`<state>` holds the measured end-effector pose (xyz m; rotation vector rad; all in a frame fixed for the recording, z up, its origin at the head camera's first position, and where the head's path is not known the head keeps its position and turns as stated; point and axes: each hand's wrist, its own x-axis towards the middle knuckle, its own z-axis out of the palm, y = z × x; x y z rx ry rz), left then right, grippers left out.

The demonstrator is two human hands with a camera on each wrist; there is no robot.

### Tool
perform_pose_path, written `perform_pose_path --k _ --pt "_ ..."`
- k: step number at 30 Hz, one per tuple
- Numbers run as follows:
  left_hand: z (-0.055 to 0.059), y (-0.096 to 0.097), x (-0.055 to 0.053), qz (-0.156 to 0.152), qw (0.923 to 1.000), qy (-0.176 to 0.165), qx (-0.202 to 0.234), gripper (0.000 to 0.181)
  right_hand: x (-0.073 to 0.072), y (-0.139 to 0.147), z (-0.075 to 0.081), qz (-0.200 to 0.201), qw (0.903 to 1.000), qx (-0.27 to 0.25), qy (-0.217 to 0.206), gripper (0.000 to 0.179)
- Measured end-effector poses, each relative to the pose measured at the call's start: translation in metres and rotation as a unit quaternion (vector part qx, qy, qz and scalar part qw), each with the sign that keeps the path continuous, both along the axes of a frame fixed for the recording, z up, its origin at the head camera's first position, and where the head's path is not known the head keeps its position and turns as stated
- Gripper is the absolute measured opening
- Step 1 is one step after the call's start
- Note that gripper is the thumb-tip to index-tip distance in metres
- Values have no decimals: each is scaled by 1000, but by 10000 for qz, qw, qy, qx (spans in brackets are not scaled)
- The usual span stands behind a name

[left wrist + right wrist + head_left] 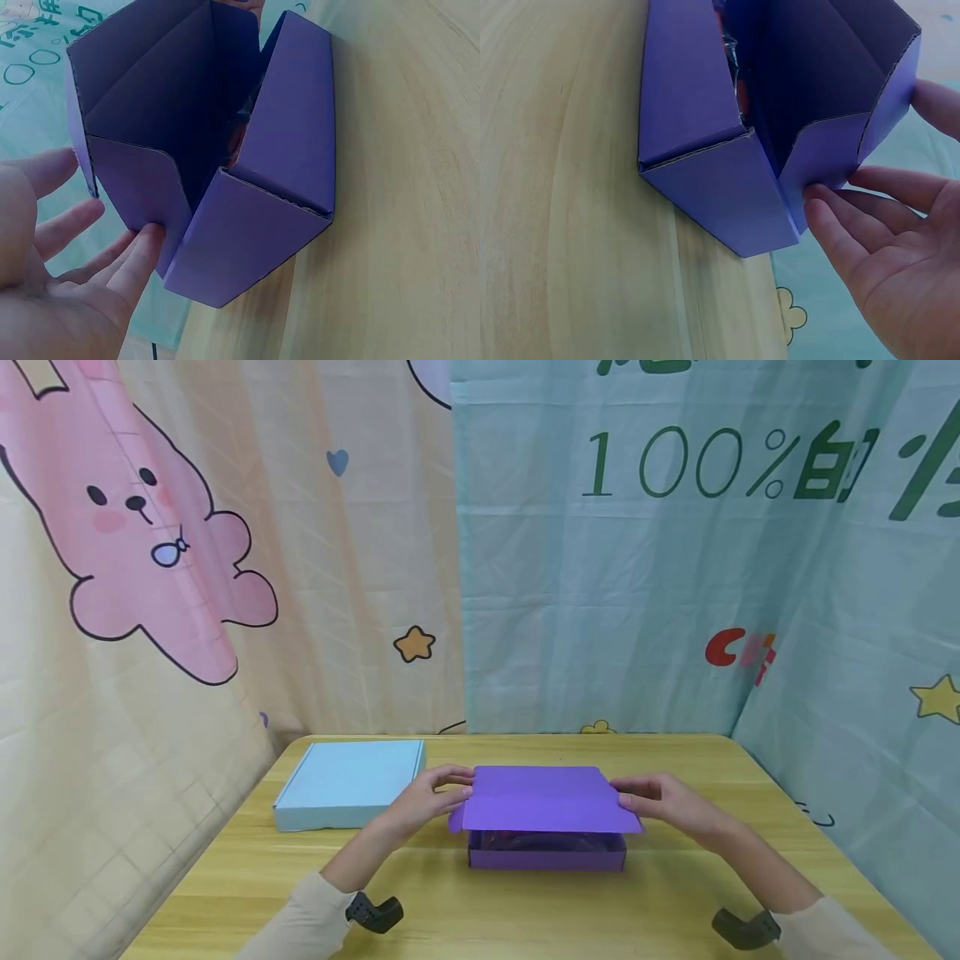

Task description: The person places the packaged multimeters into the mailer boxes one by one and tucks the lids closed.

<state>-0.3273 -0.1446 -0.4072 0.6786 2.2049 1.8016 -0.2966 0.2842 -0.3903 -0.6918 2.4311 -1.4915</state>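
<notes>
In the middle of the table stands a purple cardboard box [547,860], its hinged lid [542,797] partly raised above the front wall. My left hand [433,793] touches the lid's left edge. Seen from the left wrist, its nearly straight fingers [146,247] rest against the outside of the lid's side flap [139,176]. At the opposite edge is my right hand [666,802], its fingers [832,217] lying against the other side flap [829,146]. Through the gap something shiny, clear and partly reddish [733,60] shows inside; its kind is hidden.
A closed light-blue box [352,781] lies on the wooden table [547,918], left of the purple one and close to my left hand. Printed curtains [600,610] hang behind the table and along both sides.
</notes>
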Motion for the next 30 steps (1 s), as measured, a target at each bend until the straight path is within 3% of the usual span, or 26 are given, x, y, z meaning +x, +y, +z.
perform_pose_path --k 11,20,25,30 --pt "-6 -1 5 -82 9997 29 -219 45 2 -3 -7 305 9995 -16 12 60" --pt "-15 0 6 -11 9999 -63 -155 45 1 -4 -14 206 9993 277 158 63" --pt "-17 1 9 -81 9971 370 -663 42 -1 -6 -18 183 9978 524 373 63" --pt "-21 4 12 -163 9882 840 -1267 43 -2 -8 -20 274 9877 1163 1010 65"
